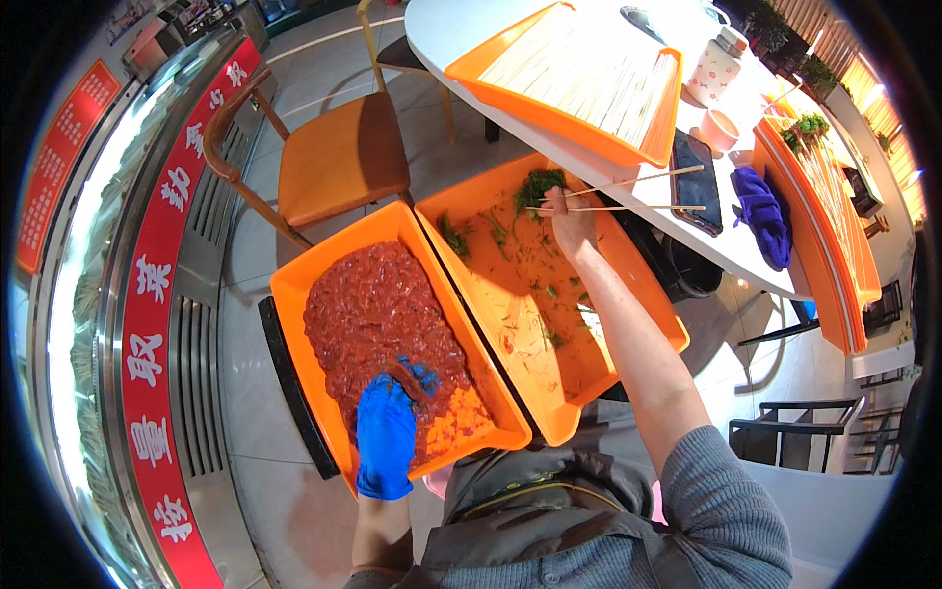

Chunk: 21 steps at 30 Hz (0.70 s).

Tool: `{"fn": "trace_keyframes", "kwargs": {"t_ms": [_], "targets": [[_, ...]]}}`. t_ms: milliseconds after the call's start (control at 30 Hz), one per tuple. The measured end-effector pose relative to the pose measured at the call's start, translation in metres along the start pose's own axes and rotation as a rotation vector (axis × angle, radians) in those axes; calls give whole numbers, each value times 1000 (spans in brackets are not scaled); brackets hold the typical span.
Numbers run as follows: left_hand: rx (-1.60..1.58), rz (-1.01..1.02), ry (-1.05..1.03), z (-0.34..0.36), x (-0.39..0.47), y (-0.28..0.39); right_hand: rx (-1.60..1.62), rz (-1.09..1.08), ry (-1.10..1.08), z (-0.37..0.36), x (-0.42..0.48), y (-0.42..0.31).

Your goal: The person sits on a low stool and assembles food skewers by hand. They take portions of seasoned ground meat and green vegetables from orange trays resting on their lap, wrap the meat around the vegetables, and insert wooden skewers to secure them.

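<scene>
My left hand, in a blue glove, is in an orange tub of red marinated raw meat. A strip of meat shows between its thumb and fingers, which are smeared with red. My bare right hand grips two thin bamboo skewers over a second orange tub. Its fingertips touch a bunch of leafy green herbs at that tub's far end; whether they also grip the herbs, I cannot tell. Scattered green sprigs lie on the tub's bottom.
A white table stands ahead, bearing an orange tray of skewers, a phone, a purple cloth, a flowered bottle and stacked orange trays. A wooden chair and a glass-fronted display case are to the left.
</scene>
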<state>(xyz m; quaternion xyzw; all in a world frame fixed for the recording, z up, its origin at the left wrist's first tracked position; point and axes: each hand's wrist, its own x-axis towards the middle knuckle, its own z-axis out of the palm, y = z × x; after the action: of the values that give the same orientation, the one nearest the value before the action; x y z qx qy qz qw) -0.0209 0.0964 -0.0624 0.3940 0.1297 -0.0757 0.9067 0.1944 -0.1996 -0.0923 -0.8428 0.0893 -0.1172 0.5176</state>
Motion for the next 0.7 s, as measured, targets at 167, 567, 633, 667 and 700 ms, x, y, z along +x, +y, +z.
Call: {"fn": "trace_keyframes", "kwargs": {"t_ms": [167, 567, 633, 667, 700], "targets": [[-11, 62, 13, -3, -4, -3, 72, 85, -60, -9, -18, -2], [62, -63, -67, 13, -18, 0, 316, 87, -107, -64, -74, 27], [91, -67, -66, 16, -19, 0, 396, 112, -91, -65, -78, 24], [111, -66, -52, 18, -20, -1, 360, 115, -92, -66, -81, 21], [132, -63, -39, 21, -21, -1, 325, 116, -92, -68, -83, 17]]}}
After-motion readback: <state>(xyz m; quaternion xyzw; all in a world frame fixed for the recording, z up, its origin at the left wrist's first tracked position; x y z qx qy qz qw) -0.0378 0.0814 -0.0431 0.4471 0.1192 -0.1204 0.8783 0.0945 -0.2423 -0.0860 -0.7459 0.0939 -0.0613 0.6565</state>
